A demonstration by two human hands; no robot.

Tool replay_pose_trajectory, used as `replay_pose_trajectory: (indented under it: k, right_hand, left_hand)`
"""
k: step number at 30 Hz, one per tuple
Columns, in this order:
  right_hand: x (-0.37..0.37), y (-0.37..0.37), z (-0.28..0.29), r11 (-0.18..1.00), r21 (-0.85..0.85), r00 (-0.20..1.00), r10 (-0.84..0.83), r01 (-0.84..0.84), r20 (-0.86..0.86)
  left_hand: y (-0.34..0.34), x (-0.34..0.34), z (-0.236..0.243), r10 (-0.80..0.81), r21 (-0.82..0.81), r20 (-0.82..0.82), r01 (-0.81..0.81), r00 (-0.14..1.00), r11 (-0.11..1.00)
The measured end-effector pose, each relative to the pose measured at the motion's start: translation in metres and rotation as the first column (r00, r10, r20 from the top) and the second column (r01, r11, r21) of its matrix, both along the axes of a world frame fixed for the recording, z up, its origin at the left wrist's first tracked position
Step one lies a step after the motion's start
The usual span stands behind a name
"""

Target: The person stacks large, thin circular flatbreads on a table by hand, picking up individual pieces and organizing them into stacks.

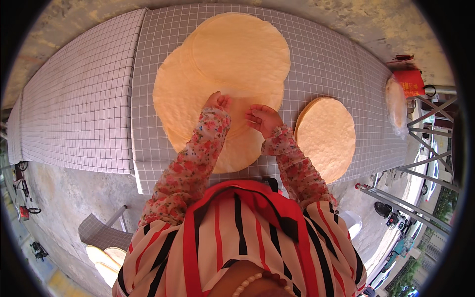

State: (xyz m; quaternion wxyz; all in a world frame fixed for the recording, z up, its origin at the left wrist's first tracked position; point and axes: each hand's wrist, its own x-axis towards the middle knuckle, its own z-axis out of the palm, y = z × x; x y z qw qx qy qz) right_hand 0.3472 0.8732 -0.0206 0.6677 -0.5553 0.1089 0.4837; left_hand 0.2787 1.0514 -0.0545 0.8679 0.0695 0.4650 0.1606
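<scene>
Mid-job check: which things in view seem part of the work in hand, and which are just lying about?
Seemingly in use:
Overlapping round sheets, beneath the left hand and right hand
Checked cloth under them
Smaller round stack to the right, probably

Seemingly lying about:
Red bag or box at the table's right end
Plastic-wrapped bundle beside it

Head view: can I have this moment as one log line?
left hand: curled over overlapping tan rounds, hold unclear; right hand: partly open over them; right: round stack; beneath: checked cloth

Nothing readable — blurred print on red package (409, 84)
</scene>
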Motion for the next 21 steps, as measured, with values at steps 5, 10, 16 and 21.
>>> replay_pose_trajectory:
  k: [5, 10, 16, 21]
  right_hand:
    - [0.0, 0.021, -0.008, 0.976, 0.157, 0.972, -0.116, 0.15, -0.206]
    - [0.013, 0.049, -0.012, 0.929, 0.076, 0.902, -0.329, 0.362, -0.28]
    - [-0.006, 0.067, -0.003, 0.841, 0.006, 0.811, -0.519, 0.541, -0.269]
    - [-0.002, 0.078, 0.007, 0.696, 0.009, 0.665, -0.682, 0.718, -0.303]
  left_hand:
    - [0.006, 0.005, 0.004, -0.185, -0.044, -0.106, 0.181, 0.977, 0.982]
    - [0.023, 0.003, 0.0, -0.5, 0.246, -0.06, 0.498, 0.864, 0.832]
    - [0.015, 0.008, 0.008, -0.257, 0.12, 0.108, 0.244, 0.96, 0.962]
    - [0.035, 0.014, 0.02, -0.227, -0.045, 0.258, 0.246, 0.939, 0.968]
